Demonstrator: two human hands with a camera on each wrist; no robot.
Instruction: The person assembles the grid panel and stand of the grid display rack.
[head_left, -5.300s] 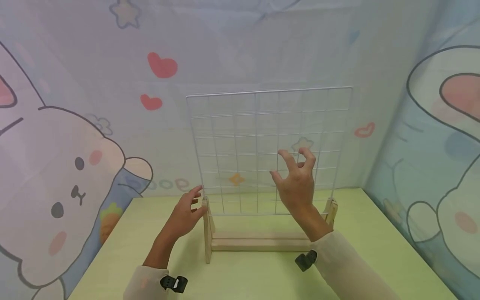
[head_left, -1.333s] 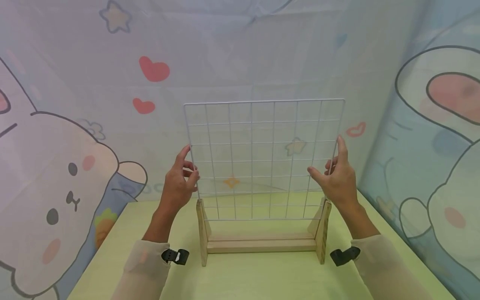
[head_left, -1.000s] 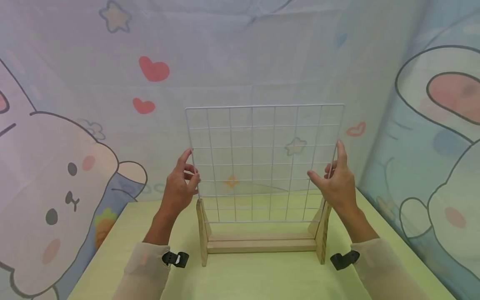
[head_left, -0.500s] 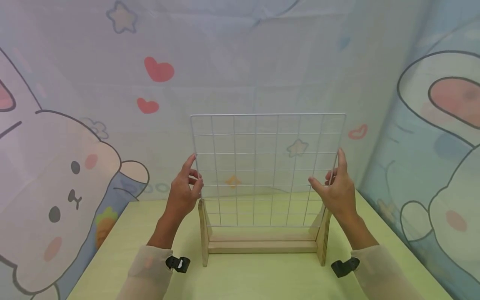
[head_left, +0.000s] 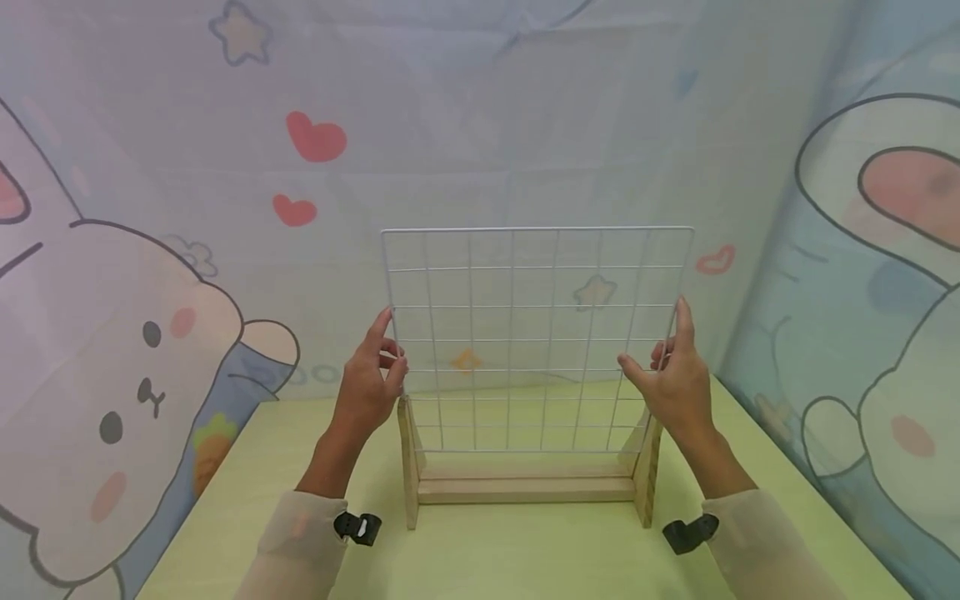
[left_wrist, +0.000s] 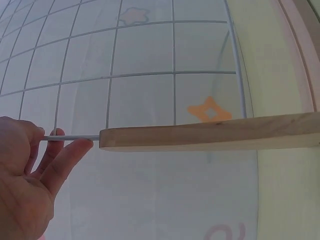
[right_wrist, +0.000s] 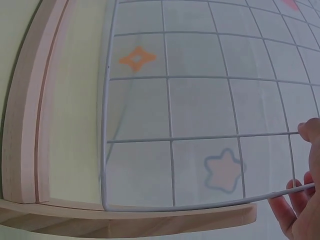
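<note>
A white wire grid panel (head_left: pixel 536 227) stands upright between the two side posts of a wooden stand (head_left: pixel 525 492). Its bottom wire is above the stand's crossbar in the head view. My left hand (head_left: pixel 367 379) pinches the panel's left edge just above the left post; the left wrist view has the thumb and fingers around the edge wire beside the post (left_wrist: pixel 200 136). On the opposite edge, my right hand (head_left: pixel 678 379) holds the panel with fingers curled round the wire and the thumb on the near side. In the right wrist view the panel's lower corner lies along the right post (right_wrist: pixel 150 222).
The stand rests on a pale yellow-green table (head_left: pixel 517 558). Behind it hangs a printed cloth (head_left: pixel 487 100) with hearts and stars, and another printed cloth (head_left: pixel 922 350) borders the right side. Black straps (head_left: pixel 357 528) circle both wrists.
My right hand has gone from in front of the grid to its right edge, and my left hand has risen along the left edge. Both hands then lowered the panel between the posts.
</note>
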